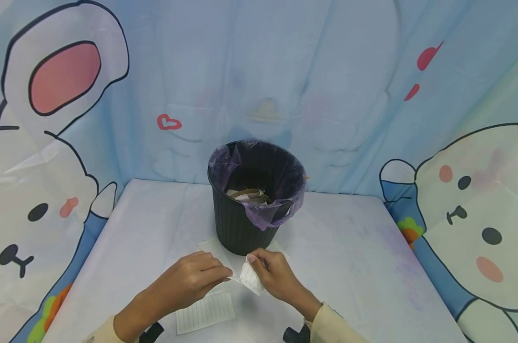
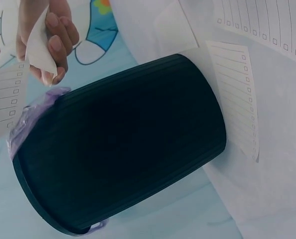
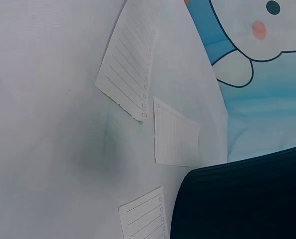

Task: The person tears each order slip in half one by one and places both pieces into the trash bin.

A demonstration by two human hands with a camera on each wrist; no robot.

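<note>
In the head view my right hand (image 1: 278, 276) pinches a lined paper sheet (image 1: 251, 278) with small checkboxes, just in front of the bin. My left hand (image 1: 190, 281) pinches the paper's left side with its fingertips. Whether the paper is one piece or torn between the hands I cannot tell. The left wrist view shows the right hand's fingers (image 2: 58, 45) on a folded white part, with lined paper (image 2: 6, 99) beside it. A black bin (image 1: 237, 224) with a purple liner (image 1: 280, 209) stands beyond both hands. Paper and brown scraps (image 1: 252, 195) lie inside it.
A lined sheet (image 1: 205, 312) lies on the white table (image 1: 349, 276) below the left hand. Two more lined sheets lie by the bin's base, one left (image 1: 216, 250) and one right (image 1: 279, 247). A patterned blue curtain (image 1: 263, 71) hangs behind the table.
</note>
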